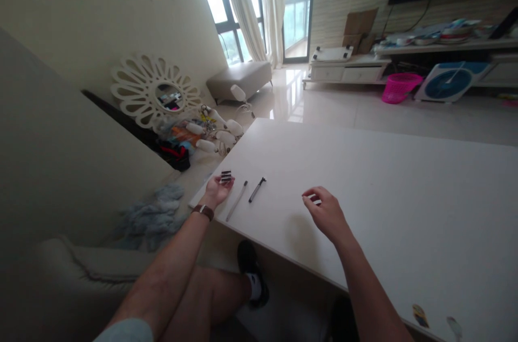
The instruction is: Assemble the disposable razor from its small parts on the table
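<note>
A pink basket (400, 87) sits on the floor (near a blue fan (449, 82)), a flower-shaped mirror (156, 93) against the wall.

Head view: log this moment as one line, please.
left hand: holds small dark striped piece | right hand: fingers curled over table, contents unclear | pale rod, dark tool: lying between hands
</note>
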The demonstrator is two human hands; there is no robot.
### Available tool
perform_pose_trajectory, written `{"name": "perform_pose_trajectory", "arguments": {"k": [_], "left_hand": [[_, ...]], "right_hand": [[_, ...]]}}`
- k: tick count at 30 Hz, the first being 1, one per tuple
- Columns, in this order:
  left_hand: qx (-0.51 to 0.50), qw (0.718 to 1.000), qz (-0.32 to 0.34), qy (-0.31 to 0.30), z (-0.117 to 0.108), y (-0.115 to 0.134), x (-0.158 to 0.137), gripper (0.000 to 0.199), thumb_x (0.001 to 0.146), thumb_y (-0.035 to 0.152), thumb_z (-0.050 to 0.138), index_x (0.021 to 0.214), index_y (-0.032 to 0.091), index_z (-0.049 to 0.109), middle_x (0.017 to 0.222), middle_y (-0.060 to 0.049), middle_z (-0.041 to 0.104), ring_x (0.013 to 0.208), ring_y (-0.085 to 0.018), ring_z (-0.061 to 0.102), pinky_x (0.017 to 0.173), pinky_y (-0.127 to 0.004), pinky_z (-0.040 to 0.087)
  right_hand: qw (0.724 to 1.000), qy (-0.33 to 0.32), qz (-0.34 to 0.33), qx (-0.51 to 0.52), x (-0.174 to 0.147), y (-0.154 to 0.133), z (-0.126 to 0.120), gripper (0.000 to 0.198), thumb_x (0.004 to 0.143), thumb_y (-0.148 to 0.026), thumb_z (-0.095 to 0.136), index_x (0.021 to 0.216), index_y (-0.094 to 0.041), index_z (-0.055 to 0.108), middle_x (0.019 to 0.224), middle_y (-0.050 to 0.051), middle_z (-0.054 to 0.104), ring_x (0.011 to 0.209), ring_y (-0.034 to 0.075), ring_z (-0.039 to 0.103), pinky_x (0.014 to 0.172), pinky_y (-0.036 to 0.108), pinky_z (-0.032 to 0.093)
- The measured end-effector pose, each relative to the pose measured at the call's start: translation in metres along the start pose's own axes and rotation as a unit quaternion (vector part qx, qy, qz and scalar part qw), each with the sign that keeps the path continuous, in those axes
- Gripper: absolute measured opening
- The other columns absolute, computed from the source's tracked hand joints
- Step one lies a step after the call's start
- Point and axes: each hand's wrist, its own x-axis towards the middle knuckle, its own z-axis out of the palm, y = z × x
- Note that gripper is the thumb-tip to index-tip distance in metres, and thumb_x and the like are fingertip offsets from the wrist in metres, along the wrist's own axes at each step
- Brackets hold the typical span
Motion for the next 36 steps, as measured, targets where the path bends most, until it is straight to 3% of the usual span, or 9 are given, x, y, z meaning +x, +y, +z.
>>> {"name": "perform_pose_trajectory", "arguments": {"k": [6, 9, 12, 15, 19, 22, 28, 36], "left_hand": [[-0.03, 0.999, 0.007, -0.012, 0.012, 0.0, -0.024, 0.001, 0.086, 0.015, 0.055, 0.086, 0.014, 0.056, 0.08, -0.007, 0.064, 0.073, -0.015, 0.068, 0.064, -0.022, 0.054], [-0.013, 0.999, 0.018, -0.047, 0.03, -0.003, -0.043, 0.006, 0.084, 0.013, 0.061, 0.088, 0.014, 0.056, 0.086, -0.008, 0.068, 0.071, -0.016, 0.069, 0.059, -0.021, 0.052], [0.01, 0.991, 0.011, -0.132, 0.064, -0.009, -0.075, 0.015, 0.081, 0.015, 0.068, 0.088, 0.014, 0.055, 0.094, -0.013, 0.071, 0.07, -0.019, 0.07, 0.058, -0.024, 0.052], [0.021, 0.966, 0.011, -0.257, 0.106, -0.024, -0.115, 0.021, 0.084, 0.025, 0.069, 0.091, 0.017, 0.052, 0.09, -0.012, 0.072, 0.066, -0.018, 0.068, 0.059, -0.025, 0.052], [-0.019, 0.935, -0.071, -0.348, 0.149, -0.054, -0.157, 0.028, 0.09, 0.043, 0.061, 0.093, 0.015, 0.06, 0.084, -0.013, 0.071, 0.066, -0.018, 0.067, 0.059, -0.027, 0.051], [-0.029, 0.924, -0.128, -0.359, 0.167, -0.071, -0.165, 0.038, 0.093, 0.049, 0.055, 0.091, 0.013, 0.065, 0.078, -0.012, 0.068, 0.063, -0.019, 0.066, 0.057, -0.027, 0.051], [-0.052, 0.926, -0.16, -0.337, 0.184, -0.082, -0.157, 0.033, 0.096, 0.042, 0.054, 0.087, 0.013, 0.066, 0.077, -0.009, 0.066, 0.062, -0.017, 0.063, 0.057, -0.028, 0.052], [-0.041, 0.928, -0.14, -0.342, 0.191, -0.085, -0.155, 0.03, 0.091, 0.04, 0.062, 0.082, 0.011, 0.065, 0.08, -0.011, 0.067, 0.07, -0.02, 0.065, 0.063, -0.032, 0.056]], "right_hand": [[1.0, -0.006, -0.005, -0.015, -0.01, -0.004, -0.004, 0.018, 0.083, -0.031, 0.054, 0.078, -0.021, 0.067, 0.09, 0.004, 0.067, 0.077, 0.018, 0.065, 0.071, 0.031, 0.049], [1.0, -0.012, -0.011, -0.023, -0.015, -0.004, -0.007, 0.016, 0.083, -0.029, 0.054, 0.078, -0.02, 0.067, 0.091, 0.004, 0.067, 0.077, 0.017, 0.065, 0.072, 0.031, 0.049], [1.0, 0.001, -0.016, -0.023, -0.018, -0.002, -0.009, 0.015, 0.084, -0.028, 0.055, 0.08, -0.02, 0.067, 0.091, 0.004, 0.067, 0.076, 0.017, 0.065, 0.071, 0.031, 0.049], [0.999, 0.035, -0.024, -0.008, -0.017, 0.0, -0.011, 0.014, 0.085, -0.028, 0.056, 0.084, -0.019, 0.067, 0.09, 0.004, 0.068, 0.077, 0.017, 0.065, 0.069, 0.03, 0.05], [0.994, 0.095, -0.048, 0.019, -0.013, 0.001, -0.015, 0.013, 0.086, -0.028, 0.059, 0.087, -0.019, 0.068, 0.09, 0.005, 0.067, 0.079, 0.018, 0.065, 0.068, 0.029, 0.052], [0.992, 0.107, -0.068, 0.006, -0.008, 0.002, -0.017, 0.011, 0.087, -0.027, 0.06, 0.086, -0.02, 0.069, 0.089, 0.005, 0.066, 0.079, 0.018, 0.063, 0.069, 0.03, 0.051], [0.994, 0.081, -0.069, -0.039, 0.0, 0.011, -0.015, 0.013, 0.086, -0.019, 0.06, 0.084, -0.022, 0.073, 0.088, 0.003, 0.063, 0.081, 0.018, 0.06, 0.074, 0.031, 0.049], [0.991, 0.078, -0.079, -0.078, 0.01, 0.014, -0.007, 0.015, 0.088, -0.018, 0.059, 0.086, -0.023, 0.072, 0.09, 0.005, 0.062, 0.089, 0.02, 0.059, 0.08, 0.033, 0.049]]}}
